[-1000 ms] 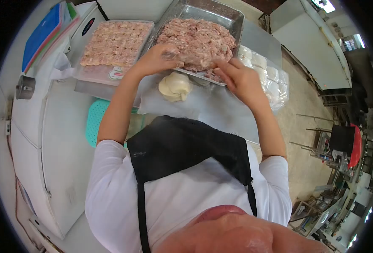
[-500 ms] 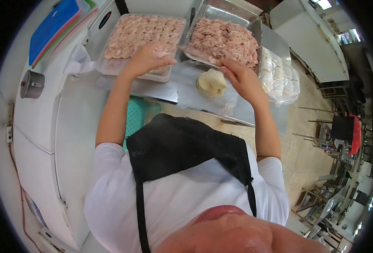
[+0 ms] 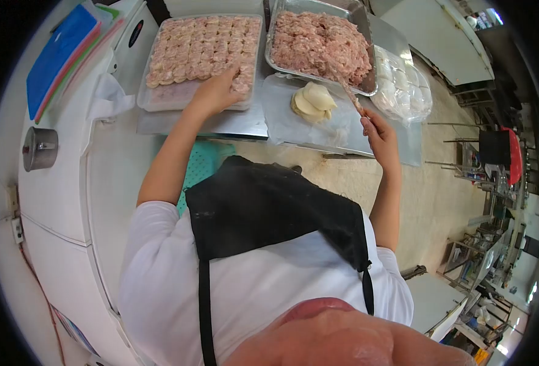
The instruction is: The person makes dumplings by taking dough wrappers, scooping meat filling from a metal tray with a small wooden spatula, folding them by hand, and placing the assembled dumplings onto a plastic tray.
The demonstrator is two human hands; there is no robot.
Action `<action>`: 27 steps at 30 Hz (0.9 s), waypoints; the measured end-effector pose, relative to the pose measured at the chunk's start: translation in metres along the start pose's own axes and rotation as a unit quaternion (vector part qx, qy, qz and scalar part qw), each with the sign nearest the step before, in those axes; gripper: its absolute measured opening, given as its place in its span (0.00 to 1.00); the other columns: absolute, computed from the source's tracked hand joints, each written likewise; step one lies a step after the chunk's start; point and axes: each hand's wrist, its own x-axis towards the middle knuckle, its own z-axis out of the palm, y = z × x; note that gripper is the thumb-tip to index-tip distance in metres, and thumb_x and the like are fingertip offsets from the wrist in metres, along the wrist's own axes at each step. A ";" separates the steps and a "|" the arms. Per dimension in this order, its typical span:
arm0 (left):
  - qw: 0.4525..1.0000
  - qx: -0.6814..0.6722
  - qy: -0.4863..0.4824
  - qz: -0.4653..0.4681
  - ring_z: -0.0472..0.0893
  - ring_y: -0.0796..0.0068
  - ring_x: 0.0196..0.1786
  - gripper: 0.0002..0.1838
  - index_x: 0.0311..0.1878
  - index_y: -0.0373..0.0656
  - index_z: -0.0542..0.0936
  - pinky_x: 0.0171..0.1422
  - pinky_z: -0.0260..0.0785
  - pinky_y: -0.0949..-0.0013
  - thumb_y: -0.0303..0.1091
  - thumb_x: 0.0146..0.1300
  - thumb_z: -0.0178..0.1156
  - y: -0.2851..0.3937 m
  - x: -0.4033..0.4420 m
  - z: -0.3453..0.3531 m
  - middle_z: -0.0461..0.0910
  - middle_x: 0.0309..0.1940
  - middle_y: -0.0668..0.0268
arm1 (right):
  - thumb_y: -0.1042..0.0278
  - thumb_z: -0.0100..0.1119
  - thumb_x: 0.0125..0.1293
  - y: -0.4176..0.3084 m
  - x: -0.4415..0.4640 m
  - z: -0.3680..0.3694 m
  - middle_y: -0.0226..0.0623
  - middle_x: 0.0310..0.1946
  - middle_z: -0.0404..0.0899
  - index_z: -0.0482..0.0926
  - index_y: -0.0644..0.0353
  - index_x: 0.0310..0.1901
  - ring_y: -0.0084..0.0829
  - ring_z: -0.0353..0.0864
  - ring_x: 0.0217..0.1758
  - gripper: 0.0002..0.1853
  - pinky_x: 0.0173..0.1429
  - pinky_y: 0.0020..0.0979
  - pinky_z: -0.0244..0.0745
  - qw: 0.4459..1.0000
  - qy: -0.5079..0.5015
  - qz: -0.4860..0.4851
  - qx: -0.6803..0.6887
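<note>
My left hand (image 3: 219,91) is at the near right part of a clear plastic tray (image 3: 178,105), which holds rows of filled dumplings (image 3: 202,49). Its fingers are closed around a small meat-topped piece, partly hidden by the hand. My right hand (image 3: 379,135) grips a thin, meat-smeared utensil (image 3: 353,97) that points toward the metal pan (image 3: 318,78). Pink ground meat (image 3: 321,46) is heaped in that pan. Below the pan, a stack of pale round wrappers (image 3: 313,102) lies on a plastic sheet (image 3: 278,113).
Bagged white rounds (image 3: 400,85) lie right of the pan. A turquoise perforated basket (image 3: 199,161) is below the table's near edge. Colored boards (image 3: 62,55) and a metal pot (image 3: 40,148) are at the far left, by a white freezer (image 3: 120,201).
My left hand has gone from the meat pan to the dumpling tray. My right hand has drawn back to the right with the utensil, now clear of the meat. The view has shifted.
</note>
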 end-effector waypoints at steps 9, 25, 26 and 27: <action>0.997 -0.069 -0.032 0.016 0.75 0.54 0.60 0.43 0.73 0.43 0.56 0.63 0.66 0.62 0.41 0.56 0.63 -0.002 0.008 0.015 0.70 0.63 0.49 | 0.57 0.55 0.69 0.014 0.034 -0.037 0.41 0.31 0.81 0.80 0.58 0.52 0.36 0.81 0.36 0.17 0.40 0.34 0.73 0.969 -0.011 -0.136 -0.206; 0.992 -0.041 0.040 0.114 0.78 0.59 0.46 0.13 0.44 0.41 0.81 0.54 0.69 0.62 0.36 0.58 0.64 0.146 0.060 0.123 0.77 0.40 0.58 | 0.68 0.56 0.54 0.050 0.135 -0.061 0.46 0.27 0.83 0.84 0.59 0.26 0.43 0.85 0.34 0.08 0.35 0.43 0.79 0.737 -0.148 -0.337 -0.567; 0.997 -0.054 0.019 0.050 0.78 0.60 0.45 0.12 0.43 0.40 0.81 0.52 0.70 0.63 0.35 0.59 0.63 0.147 0.057 0.117 0.77 0.40 0.59 | 0.68 0.56 0.54 0.045 0.143 -0.075 0.45 0.27 0.83 0.84 0.59 0.26 0.43 0.85 0.34 0.08 0.34 0.43 0.79 0.750 -0.136 -0.328 -0.558; 0.998 -0.066 -0.001 -0.014 0.79 0.62 0.44 0.12 0.43 0.38 0.81 0.51 0.71 0.65 0.35 0.60 0.63 0.146 0.054 0.113 0.77 0.40 0.60 | 0.68 0.56 0.55 0.040 0.154 -0.093 0.45 0.26 0.83 0.84 0.58 0.26 0.43 0.85 0.33 0.08 0.33 0.42 0.79 0.763 -0.124 -0.320 -0.548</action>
